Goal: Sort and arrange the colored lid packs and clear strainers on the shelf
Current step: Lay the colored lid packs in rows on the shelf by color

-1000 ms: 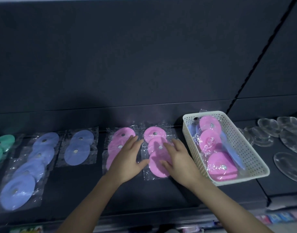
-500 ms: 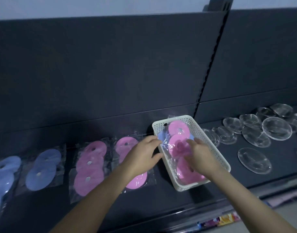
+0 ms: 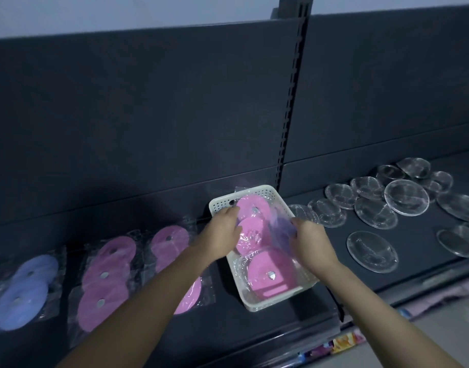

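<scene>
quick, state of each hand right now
Left hand: touches pink plastic-wrapped lid pack; grip cannot be told.
Right hand: holds blue plastic-wrapped lid pack.

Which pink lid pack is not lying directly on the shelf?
The pink lid pack in the white basket; the other two lie left of it.

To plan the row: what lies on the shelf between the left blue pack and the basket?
A pink pack and a second pink pack, side by side; the head view shows them.
</scene>
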A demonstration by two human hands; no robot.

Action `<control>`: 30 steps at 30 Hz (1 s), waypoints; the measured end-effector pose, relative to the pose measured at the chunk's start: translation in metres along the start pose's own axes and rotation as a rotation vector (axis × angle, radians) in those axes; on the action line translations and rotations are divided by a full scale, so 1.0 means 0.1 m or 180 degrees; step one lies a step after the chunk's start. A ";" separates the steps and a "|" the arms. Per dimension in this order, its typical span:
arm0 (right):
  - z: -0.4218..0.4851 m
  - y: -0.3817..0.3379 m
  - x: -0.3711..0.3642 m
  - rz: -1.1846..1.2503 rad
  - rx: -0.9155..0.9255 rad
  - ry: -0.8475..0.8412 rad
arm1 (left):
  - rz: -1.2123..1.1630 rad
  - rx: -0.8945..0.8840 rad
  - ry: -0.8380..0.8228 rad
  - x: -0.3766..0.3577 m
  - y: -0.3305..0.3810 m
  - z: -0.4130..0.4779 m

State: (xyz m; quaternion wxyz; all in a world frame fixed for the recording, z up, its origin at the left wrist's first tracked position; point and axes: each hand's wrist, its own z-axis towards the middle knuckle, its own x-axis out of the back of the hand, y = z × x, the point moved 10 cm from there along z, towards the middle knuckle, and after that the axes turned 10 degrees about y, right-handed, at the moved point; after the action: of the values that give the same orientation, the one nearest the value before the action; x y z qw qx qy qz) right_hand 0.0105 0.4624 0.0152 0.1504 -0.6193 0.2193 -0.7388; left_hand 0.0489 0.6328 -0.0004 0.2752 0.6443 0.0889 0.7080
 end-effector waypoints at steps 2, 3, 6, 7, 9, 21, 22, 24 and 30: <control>0.04 0.00 0.05 0.0216 -0.0047 0.0053 | -0.0068 0.0186 -0.0003 -0.07 -0.05 0.11; 0.06 0.01 0.07 0.0317 -0.0075 0.0081 | -0.0099 0.0275 -0.0005 -0.11 -0.07 0.16; 0.10 0.09 0.09 0.0513 -0.0219 0.0167 | -0.0153 0.0602 -0.0051 -0.21 -0.14 0.26; 0.12 0.11 0.09 0.0549 -0.0258 0.0197 | -0.0098 0.0660 -0.0079 -0.24 -0.15 0.27; 0.14 0.14 0.10 0.0593 -0.0265 0.0250 | 0.0003 0.0687 -0.0117 -0.30 -0.17 0.28; 0.20 0.26 0.07 0.0597 -0.0267 0.0427 | -0.0840 0.0909 0.0925 0.24 -0.26 0.22; 0.20 0.24 0.07 0.0571 -0.0220 0.0432 | -0.0854 0.0861 0.1169 0.37 -0.27 0.20; 0.18 0.19 0.01 0.0456 -0.0059 0.0367 | -0.0988 0.0834 0.1505 0.58 -0.29 0.14; 0.04 -0.03 -0.31 0.0180 0.0480 -0.0220 | -0.1905 0.1127 0.1432 0.68 -0.39 0.02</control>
State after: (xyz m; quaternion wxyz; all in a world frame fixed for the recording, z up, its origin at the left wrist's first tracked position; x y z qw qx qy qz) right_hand 0.0204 0.4803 -0.0092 0.2248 -0.6249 0.1752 -0.7268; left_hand 0.0600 0.6992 0.0404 0.3275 0.4566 0.4506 0.6937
